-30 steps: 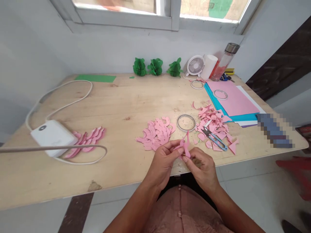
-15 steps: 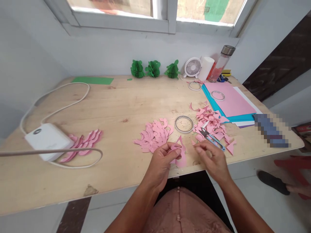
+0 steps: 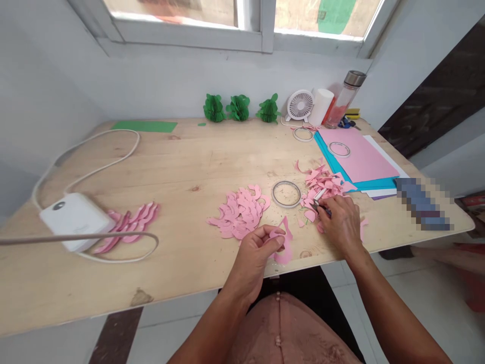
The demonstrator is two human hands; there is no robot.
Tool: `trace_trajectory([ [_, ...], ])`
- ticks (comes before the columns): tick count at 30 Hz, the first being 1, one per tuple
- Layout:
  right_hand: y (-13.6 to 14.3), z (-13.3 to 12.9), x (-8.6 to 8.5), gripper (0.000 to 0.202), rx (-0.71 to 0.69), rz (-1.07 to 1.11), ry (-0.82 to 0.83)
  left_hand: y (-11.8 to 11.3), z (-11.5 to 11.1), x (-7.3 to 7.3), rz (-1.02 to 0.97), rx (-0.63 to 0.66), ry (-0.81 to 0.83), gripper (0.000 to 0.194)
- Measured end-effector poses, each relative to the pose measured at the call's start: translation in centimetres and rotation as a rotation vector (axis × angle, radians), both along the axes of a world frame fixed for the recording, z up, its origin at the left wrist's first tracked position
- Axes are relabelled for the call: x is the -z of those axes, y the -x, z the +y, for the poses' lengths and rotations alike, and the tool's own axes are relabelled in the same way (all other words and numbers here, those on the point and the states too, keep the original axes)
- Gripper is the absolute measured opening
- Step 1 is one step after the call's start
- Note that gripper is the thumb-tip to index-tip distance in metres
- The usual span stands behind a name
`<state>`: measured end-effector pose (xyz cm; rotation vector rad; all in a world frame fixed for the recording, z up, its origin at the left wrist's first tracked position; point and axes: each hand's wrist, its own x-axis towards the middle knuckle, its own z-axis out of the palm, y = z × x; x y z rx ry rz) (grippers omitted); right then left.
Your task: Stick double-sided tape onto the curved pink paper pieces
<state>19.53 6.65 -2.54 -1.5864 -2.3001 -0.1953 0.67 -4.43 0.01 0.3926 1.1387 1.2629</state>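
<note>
My left hand (image 3: 259, 247) pinches a pink paper piece (image 3: 282, 255) between thumb and fingers, just above the table's front edge. My right hand (image 3: 341, 222) is closed over a pair of small scissors (image 3: 323, 209); only their dark blades show, the handles being covered by my palm. Beneath and around that hand lies a loose heap of pink paper scraps (image 3: 328, 179). Between the scraps and a pile of cut, curved pink pieces (image 3: 240, 210) lies a roll of tape (image 3: 287, 194).
On the left are a white power bank (image 3: 78, 220) with a looping cable and wavy pink strips (image 3: 140, 222). Green paper balls (image 3: 238, 107), a small fan (image 3: 300, 105) and a glass bottle (image 3: 344, 101) line the back. Coloured sheets (image 3: 364, 154) lie right; a person's leg (image 3: 435, 255) shows beyond.
My right hand has moved from beside the left hand out to the right, onto the scissors. My left hand stays nearly in place with the paper. The person's foot at the right has shifted left.
</note>
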Motion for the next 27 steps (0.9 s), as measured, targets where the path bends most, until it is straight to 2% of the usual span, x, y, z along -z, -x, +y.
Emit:
trace_trajectory([
  [9,0.21,0.85,0.24,0.007,-0.009,0.01,0.0,0.08,-0.03,-0.04,0.007,0.0,0.006,0.013],
  [27,0.97,0.54,0.46,0.012,0.034,-0.036,-0.052,0.06,-0.02,0.16,-0.008,-0.002,0.0,0.012],
])
